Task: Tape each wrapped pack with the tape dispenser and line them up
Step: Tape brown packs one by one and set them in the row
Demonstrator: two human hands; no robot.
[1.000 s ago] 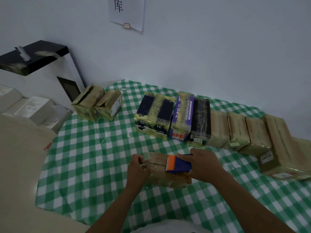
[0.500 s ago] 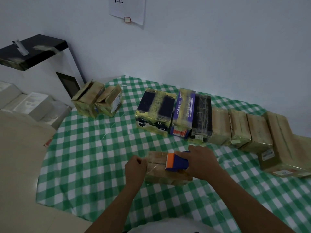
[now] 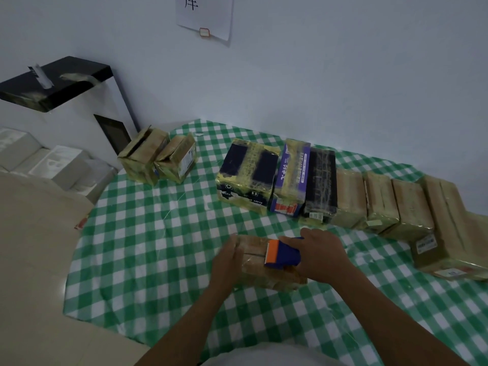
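A brown wrapped pack (image 3: pixel 260 270) lies on the green checked cloth (image 3: pixel 158 233) in front of me. My right hand (image 3: pixel 320 256) grips the blue and orange tape dispenser (image 3: pixel 281 253), whose orange toothed edge sits on top of the pack. My left hand (image 3: pixel 227 262) lies flat against the pack's left end with straight fingers. A row of several taped packs (image 3: pixel 351 196) runs along the far side of the cloth, from a dark blue box (image 3: pixel 247 175) rightwards to a large brown one (image 3: pixel 443 228).
Two small taped cartons (image 3: pixel 157 157) stand at the cloth's far left corner. Beyond them are a white cabinet with a black top (image 3: pixel 56 80) and pale boxes (image 3: pixel 52 167) on the floor. A wall with a paper sheet (image 3: pixel 204 14) rises behind the row.
My left hand has gone from pinching the tape end to lying flat on the pack's left end. The dispenser has stayed on the pack's top.
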